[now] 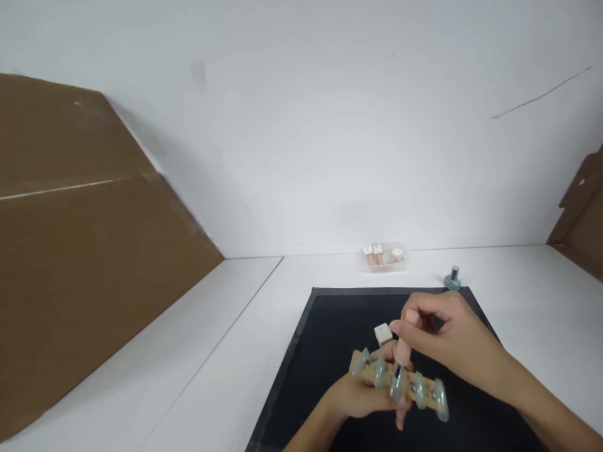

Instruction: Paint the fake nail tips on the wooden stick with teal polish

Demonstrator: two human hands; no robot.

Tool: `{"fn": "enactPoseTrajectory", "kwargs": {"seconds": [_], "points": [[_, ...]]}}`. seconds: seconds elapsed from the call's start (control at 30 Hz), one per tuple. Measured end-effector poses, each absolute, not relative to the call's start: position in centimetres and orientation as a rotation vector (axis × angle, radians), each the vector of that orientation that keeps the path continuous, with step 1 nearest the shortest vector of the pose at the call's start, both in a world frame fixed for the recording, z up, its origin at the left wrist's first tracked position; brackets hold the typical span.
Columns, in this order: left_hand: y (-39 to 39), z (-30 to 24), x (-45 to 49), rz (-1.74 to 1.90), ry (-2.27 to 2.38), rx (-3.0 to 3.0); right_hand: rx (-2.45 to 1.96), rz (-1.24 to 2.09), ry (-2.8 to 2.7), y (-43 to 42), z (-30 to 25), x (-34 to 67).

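My left hand [362,397] grips a yellowish wooden strip [429,397] from below. Several glossy, pale green curved pieces [419,389] sit across this strip in a row. In my right hand [445,333], between thumb and fingers, is a screwdriver with a pinkish handle [404,350], held nearly upright. Its dark shaft points down at the middle curved piece [396,383]; whether the tip touches a screw there is too small to tell. Just behind the strip a white block [383,334] shows over the mat.
A black mat [306,383] covers part of the white table [226,351]. At the back stands a clear tray [384,269] with several white-headed, pinkish-stemmed pieces. A green piece with a metal post [453,280] stands by the mat's far right corner. Brown cardboard [94,263] flanks the left.
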State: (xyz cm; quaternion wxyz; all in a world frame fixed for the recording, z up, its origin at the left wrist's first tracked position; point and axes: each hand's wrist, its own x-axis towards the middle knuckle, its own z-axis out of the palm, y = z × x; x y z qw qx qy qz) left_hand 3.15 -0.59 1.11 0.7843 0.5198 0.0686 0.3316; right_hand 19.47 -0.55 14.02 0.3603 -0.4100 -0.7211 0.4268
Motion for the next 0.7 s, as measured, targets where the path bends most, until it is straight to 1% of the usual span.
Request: {"fn": "enactPoseTrajectory", "kwargs": {"seconds": [0.2,0.4,0.6,0.7], "points": [[-0.87,1.25,3.12,0.733,0.1,1.039,-1.104,0.967,-1.81,-0.31,14.13,19.8],[-0.58,0.78,2.98,0.735,0.094,1.107,-1.037,1.121,-1.835,-0.52,14.46,19.54],[-0.73,1.09,2.9,0.738,0.077,1.072,-1.103,0.996,-1.834,-0.39,14.31,19.69],[-0.67,1.05,2.88,0.75,0.054,1.082,-1.077,1.027,-1.816,-0.5,14.32,19.63]]}}
